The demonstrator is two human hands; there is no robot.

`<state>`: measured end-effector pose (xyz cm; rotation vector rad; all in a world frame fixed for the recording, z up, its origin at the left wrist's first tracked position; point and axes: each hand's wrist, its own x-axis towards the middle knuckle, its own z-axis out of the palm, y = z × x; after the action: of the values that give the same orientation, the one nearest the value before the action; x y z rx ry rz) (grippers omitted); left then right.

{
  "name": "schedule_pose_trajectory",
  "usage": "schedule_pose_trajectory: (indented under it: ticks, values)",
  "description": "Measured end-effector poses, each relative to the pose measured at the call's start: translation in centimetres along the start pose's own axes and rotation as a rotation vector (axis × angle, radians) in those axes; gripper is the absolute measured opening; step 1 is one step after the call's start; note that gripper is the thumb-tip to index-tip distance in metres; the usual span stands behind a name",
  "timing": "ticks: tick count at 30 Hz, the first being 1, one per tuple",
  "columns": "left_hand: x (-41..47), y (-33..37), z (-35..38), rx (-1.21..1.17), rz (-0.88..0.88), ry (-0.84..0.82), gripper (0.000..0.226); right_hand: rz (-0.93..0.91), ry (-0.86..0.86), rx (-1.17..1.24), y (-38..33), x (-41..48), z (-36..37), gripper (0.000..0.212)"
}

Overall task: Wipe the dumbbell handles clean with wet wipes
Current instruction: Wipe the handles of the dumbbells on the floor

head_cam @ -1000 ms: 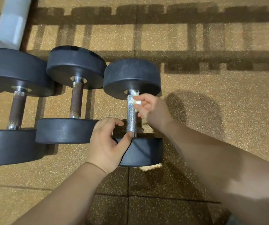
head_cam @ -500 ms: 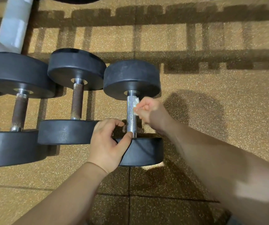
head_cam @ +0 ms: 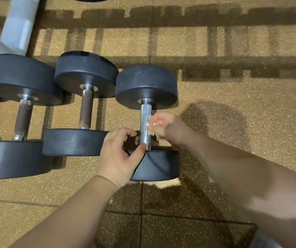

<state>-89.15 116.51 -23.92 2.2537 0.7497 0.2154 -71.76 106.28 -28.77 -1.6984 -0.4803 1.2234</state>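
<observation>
Dumbbell (head_cam: pixel 146 86), rightmost of three lying side by side on the speckled rubber floor (head_cam: pixel 233 122), with its axis running away from the viewer: one black round head far, the other near. Its knurled, bright metal handle (head_cam: pixel 145 115) is exposed between the two heads.

Right hand (head_cam: pixel 168 126), blurred: the grip is closed in a pinch on a small white wet wipe (head_cam: pixel 150 124), which is held against the right side of the handle about halfway along it. Only a scrap of the wipe shows between the fingertips.

Left hand (head_cam: pixel 118 156): the thumb tip touches the near end of the handle, just above the near head, and the fingers curl round from the left. The grip half encircles the handle, with a gap showing between thumb and forefinger.

The middle dumbbell (head_cam: pixel 86 74) and the left dumbbell (head_cam: pixel 22 77) have darker, brownish handles. The near head of the middle one lies just beside the left hand. A white post (head_cam: pixel 18 24) stands at the upper left, behind the row.
</observation>
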Motion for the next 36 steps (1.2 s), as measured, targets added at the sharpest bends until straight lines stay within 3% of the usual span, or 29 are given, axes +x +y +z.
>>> schedule_pose_trajectory:
  ticks: [2, 4, 7, 9, 11, 18, 23, 25, 30, 33, 36]
  values:
    - [0.0, 0.0, 0.0, 0.008, 0.006, -0.016, 0.041, 0.102, -0.224, -0.313, -0.1, -1.1, -0.7, 0.01]
    - [0.0, 0.1, 0.0, 0.013, 0.006, -0.022, 0.044, 0.101, -0.218, -0.327, -0.2, -1.0, -0.5, 0.006]
    - [-0.1, 0.0, 0.2, 0.017, 0.021, -0.011, 0.044, -0.025, 0.057, -0.058, -0.5, 0.6, 0.4, 0.007]
    - [-0.1, 0.0, 0.3, 0.018, 0.03, -0.003, 0.043, -0.123, 0.322, -0.035, -0.5, 1.7, 0.6, 0.008]
    - [-0.1, 0.0, 0.4, 0.019, 0.035, 0.006, 0.042, -0.182, 0.456, -0.017, -0.5, 2.1, 0.7, 0.007]
    - [-0.1, -0.1, 0.6, 0.004, 0.029, 0.013, 0.04, -0.077, 0.148, -0.198, -0.3, 0.4, 0.5, 0.009]
    - [-0.1, 0.5, 0.9, 0.032, 0.032, 0.004, 0.039, -0.236, 0.466, -0.104, -1.5, 2.3, 1.6, 0.008]
    - [-0.1, 0.8, 1.0, 0.036, 0.029, -0.003, 0.04, -0.259, 0.479, -0.144, -1.5, 2.0, 1.8, 0.006]
    - [-0.1, 1.1, 1.1, 0.041, 0.03, 0.0, 0.041, -0.162, 0.012, -0.455, -2.0, 0.6, -0.5, 0.002]
    - [-0.1, 1.2, 1.2, 0.047, 0.042, 0.007, 0.04, -0.317, 0.131, -0.56, -2.8, 2.2, -0.4, 0.008]
    - [-0.2, 1.3, 1.2, 0.043, 0.041, 0.021, 0.04, -0.32, 0.349, -0.445, -2.5, 3.0, 0.7, 0.011]
